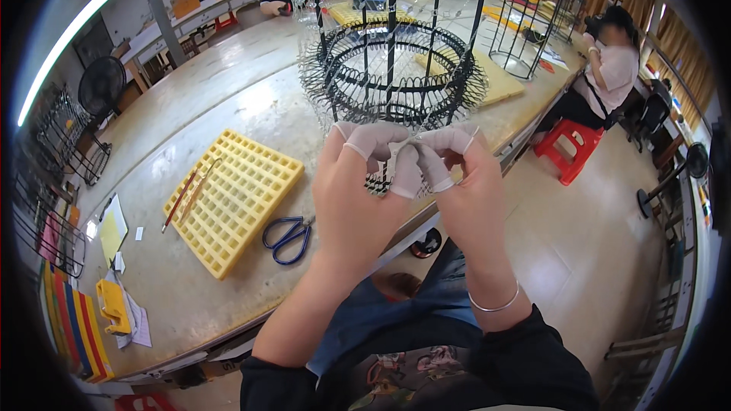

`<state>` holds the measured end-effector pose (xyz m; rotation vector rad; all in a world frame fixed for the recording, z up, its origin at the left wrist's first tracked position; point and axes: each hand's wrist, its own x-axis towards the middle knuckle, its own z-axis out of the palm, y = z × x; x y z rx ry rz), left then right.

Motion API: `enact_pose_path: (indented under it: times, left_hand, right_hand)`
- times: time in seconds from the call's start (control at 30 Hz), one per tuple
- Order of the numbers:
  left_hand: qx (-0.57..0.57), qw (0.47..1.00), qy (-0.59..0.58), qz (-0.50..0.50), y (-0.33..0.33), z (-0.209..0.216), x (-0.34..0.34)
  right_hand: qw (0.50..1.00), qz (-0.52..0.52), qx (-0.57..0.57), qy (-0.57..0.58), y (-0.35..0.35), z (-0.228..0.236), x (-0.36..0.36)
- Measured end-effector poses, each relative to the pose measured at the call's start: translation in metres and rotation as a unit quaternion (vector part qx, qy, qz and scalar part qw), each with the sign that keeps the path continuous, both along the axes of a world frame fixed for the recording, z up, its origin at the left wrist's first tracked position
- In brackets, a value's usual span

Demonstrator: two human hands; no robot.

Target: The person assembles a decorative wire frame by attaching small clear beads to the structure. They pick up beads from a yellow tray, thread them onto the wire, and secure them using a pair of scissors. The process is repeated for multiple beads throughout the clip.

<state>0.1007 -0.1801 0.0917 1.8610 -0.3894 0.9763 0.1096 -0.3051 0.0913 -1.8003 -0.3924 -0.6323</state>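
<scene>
My left hand point(356, 196) and my right hand point(472, 196) meet at the near table edge, white fabric cots on several fingers. Their thumbs and fingertips are pinched together, almost touching. What lies between the tips is too small and covered to make out. Just behind them stands a black wire frame point(391, 68) with uprights and looped rings, hung with strands of clear beads point(306, 11). Its near lower edge is partly hidden by my fingers. To the left lie blue-handled scissors point(288, 240) and a yellow gridded foam tray point(236, 198) with a thin red stick point(180, 199) across it.
A second black wire frame point(525, 38) stands farther right on the table, near a yellow pad point(495, 80). A seated person point(609, 68) and a red stool point(569, 148) are at the right. A yellow tape dispenser point(113, 307) sits at the left edge. Another person's hand point(272, 7) shows far back.
</scene>
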Motion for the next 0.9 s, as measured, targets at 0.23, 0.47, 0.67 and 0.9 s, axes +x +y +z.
enact_pose_path:
  times: [0.23, 0.47, 0.67, 0.9]
  left_hand:
    - [-0.035, 0.999, 0.017, 0.013, -0.007, 0.000, 0.008]
    - [0.012, 0.999, -0.005, 0.048, 0.002, -0.014, 0.004]
    - [0.092, 0.987, -0.107, 0.081, 0.015, -0.037, 0.013]
    - [0.098, 0.987, -0.083, 0.101, 0.011, -0.034, 0.021]
  right_hand:
    - [1.000, -0.024, -0.015, 0.011, 0.003, 0.002, 0.002]
    - [0.999, -0.031, 0.020, 0.022, 0.009, 0.000, 0.009]
    - [0.999, -0.046, 0.002, 0.005, 0.009, -0.003, 0.014]
    - [0.999, -0.028, -0.043, 0.013, -0.011, 0.009, 0.019]
